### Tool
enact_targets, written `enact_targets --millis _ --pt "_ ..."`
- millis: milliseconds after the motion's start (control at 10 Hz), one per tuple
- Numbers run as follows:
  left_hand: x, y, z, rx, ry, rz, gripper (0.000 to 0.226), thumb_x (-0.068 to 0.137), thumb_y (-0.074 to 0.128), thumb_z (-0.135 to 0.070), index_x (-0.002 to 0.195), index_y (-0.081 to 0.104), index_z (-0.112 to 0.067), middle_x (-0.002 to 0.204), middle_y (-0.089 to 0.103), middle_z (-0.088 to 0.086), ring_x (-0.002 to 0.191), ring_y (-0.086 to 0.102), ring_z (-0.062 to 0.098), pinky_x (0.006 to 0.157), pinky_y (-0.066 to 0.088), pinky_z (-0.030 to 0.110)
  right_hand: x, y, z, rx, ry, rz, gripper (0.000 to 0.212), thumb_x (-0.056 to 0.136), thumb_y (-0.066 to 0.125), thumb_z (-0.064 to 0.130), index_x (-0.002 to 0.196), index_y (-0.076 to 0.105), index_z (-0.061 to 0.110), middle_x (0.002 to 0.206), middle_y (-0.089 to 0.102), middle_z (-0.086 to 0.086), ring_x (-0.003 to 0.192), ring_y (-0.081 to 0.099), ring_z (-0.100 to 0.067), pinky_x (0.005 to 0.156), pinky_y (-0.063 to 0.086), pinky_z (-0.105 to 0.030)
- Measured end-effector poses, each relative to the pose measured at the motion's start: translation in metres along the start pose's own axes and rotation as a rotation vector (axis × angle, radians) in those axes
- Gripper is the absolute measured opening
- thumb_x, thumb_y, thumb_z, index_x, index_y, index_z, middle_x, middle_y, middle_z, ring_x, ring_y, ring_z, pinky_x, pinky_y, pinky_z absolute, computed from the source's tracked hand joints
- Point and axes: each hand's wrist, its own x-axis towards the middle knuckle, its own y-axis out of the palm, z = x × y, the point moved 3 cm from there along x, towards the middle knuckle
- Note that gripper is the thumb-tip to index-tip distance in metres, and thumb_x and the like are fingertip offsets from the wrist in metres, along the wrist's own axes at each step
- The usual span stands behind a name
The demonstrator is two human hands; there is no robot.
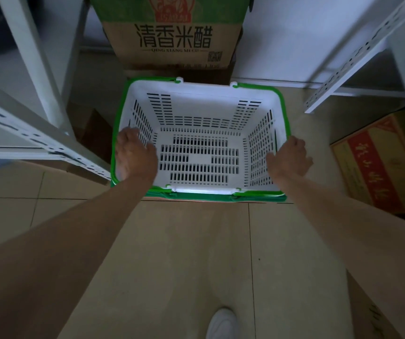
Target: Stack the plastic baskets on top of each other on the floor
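Note:
A white slotted plastic basket (197,111) with green handles folded along its rim sits nested on other baskets, whose green rims (196,197) show beneath its near edge. The stack stands on the tiled floor. My left hand (134,154) grips the basket's left rim, fingers over the edge. At the right rim, my right hand (290,155) holds on with the thumb inside the basket. The basket is empty.
A cardboard box with green top and Chinese print (172,33) stands just behind the stack. White metal shelving (37,133) crowds the left, another shelf frame (358,59) the right, with a red-and-yellow carton (380,165) under it. My white shoe (222,324) is on the floor.

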Motion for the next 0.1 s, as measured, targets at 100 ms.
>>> enact_targets --millis 100 --pt "-0.0191 0.0016 -0.035 -0.158 0.017 0.1 0.036 0.095 0.052 -0.019 0.13 0.05 -0.008 0.139 0.043 0.014 0.125 0.048 0.029 0.105 0.041 0.04 -0.0205 -0.0041 0.0243 0.095 -0.059 0.027 0.056 0.093 0.057 0.032 0.14 0.04 0.008 0.142 0.045 -0.013 0.131 0.046 -0.029 0.112 0.029 -0.051"
